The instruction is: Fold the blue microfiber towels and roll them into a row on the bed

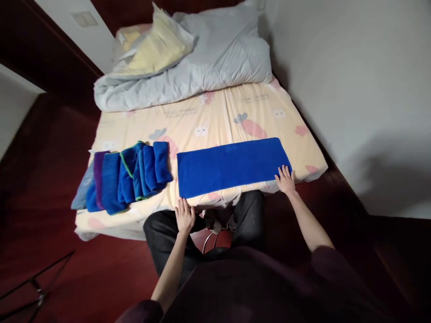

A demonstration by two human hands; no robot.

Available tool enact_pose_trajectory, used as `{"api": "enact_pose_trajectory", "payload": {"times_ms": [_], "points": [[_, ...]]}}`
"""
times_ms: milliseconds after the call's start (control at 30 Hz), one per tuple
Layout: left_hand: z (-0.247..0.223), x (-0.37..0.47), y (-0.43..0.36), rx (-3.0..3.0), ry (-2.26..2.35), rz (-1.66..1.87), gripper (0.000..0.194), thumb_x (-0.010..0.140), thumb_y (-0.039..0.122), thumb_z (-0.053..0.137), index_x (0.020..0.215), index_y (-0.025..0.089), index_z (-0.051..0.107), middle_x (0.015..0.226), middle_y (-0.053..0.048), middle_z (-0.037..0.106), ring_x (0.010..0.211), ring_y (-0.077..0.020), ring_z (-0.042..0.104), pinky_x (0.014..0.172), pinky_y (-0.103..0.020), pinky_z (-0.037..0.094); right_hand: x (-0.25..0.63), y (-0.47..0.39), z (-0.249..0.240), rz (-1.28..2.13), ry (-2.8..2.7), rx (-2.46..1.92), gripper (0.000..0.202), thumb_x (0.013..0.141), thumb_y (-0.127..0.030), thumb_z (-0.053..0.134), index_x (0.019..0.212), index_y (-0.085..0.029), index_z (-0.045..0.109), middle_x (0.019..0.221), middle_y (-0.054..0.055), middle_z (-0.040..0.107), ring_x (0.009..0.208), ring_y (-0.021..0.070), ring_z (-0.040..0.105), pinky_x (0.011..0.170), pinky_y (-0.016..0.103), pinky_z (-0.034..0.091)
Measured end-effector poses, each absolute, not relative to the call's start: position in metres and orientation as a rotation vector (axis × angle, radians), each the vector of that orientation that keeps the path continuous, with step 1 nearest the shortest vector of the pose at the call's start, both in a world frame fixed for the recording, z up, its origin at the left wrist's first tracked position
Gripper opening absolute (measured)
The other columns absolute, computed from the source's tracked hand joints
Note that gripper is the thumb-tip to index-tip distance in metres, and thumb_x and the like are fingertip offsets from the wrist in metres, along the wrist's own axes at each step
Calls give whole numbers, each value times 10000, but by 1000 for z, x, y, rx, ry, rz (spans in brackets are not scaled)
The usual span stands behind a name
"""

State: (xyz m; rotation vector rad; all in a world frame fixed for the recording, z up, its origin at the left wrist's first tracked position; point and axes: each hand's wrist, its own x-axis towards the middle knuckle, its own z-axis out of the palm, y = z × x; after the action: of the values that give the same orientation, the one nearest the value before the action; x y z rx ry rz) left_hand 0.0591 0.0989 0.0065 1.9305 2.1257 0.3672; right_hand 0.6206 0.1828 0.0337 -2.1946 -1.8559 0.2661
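A long blue towel (232, 166) lies flat on the bed, its long side facing me. At its near left corner rests my left hand (185, 216), fingers stretched out and touching the edge. My right hand (286, 180) lies on the near right corner, fingers spread on the cloth. Left of the towel is a row of folded cloths (112, 179), mostly blue, some with green edging, one with a purple band. They overlap one another near the bed's front edge.
The bed (215, 121) wears a pale yellow sheet with carrot and rabbit prints. A grey quilt (222, 54) and a yellow-and-white cloth (161, 45) are heaped at its far end. A white wall (363, 89) stands at the right. A dark metal stand (37, 287) is on the floor at lower left.
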Motion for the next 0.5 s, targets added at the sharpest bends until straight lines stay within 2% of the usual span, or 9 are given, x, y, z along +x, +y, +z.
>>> {"api": "enact_pose_trajectory", "payload": {"times_ms": [100,167,233,300,367,433,500], "points": [[6,56,94,1928,2068,397,765,984,322,440,1667,13,289,1718,-282,262,1629,-398,214,1313,-606,230,578,157,45,298,-1854,-1966,564,1058,-353,373,1536,-113,553,1676,176,422,1614,306,317,1325,611,239],[7,52,94,1938,2019,441,787,935,276,488,1662,31,311,1714,-273,287,1627,-394,223,1309,-584,267,541,130,45,402,-1868,-1796,522,1058,-348,390,1485,-147,612,1604,154,535,1555,279,436,1299,529,352],[9,48,95,1931,1987,470,806,897,241,516,1655,38,330,1711,-268,299,1626,-385,232,1295,-550,319,506,102,40,525,-1863,-1713,465,1044,-335,434,1416,-187,671,1487,139,652,1430,275,589,1230,482,463],[12,44,95,1929,1967,464,805,883,226,525,1645,38,346,1710,-269,301,1621,-386,249,1263,-534,383,479,80,36,574,-1829,-1730,395,1015,-306,488,1313,-218,732,1313,125,757,1255,301,710,1149,507,535],[18,40,90,1954,1951,424,781,890,221,527,1634,47,372,1709,-267,305,1618,-391,256,1223,-535,438,463,68,38,586,-1771,-1757,319,985,-295,541,1187,-241,781,1182,108,803,1133,326,756,1108,543,550],[23,39,78,1999,1937,336,718,915,217,513,1610,62,424,1700,-260,331,1611,-387,282,1204,-524,458,453,65,46,633,-1611,-1750,263,971,-327,583,1093,-249,802,1130,101,816,1101,332,764,1103,533,546],[27,41,58,2027,1876,141,626,957,207,477,1571,85,492,1637,-255,448,1542,-362,431,1184,-480,480,445,68,57,744,-1375,-1695,258,955,-392,628,1070,-242,803,1115,101,820,1094,317,766,1101,486,544]]}}
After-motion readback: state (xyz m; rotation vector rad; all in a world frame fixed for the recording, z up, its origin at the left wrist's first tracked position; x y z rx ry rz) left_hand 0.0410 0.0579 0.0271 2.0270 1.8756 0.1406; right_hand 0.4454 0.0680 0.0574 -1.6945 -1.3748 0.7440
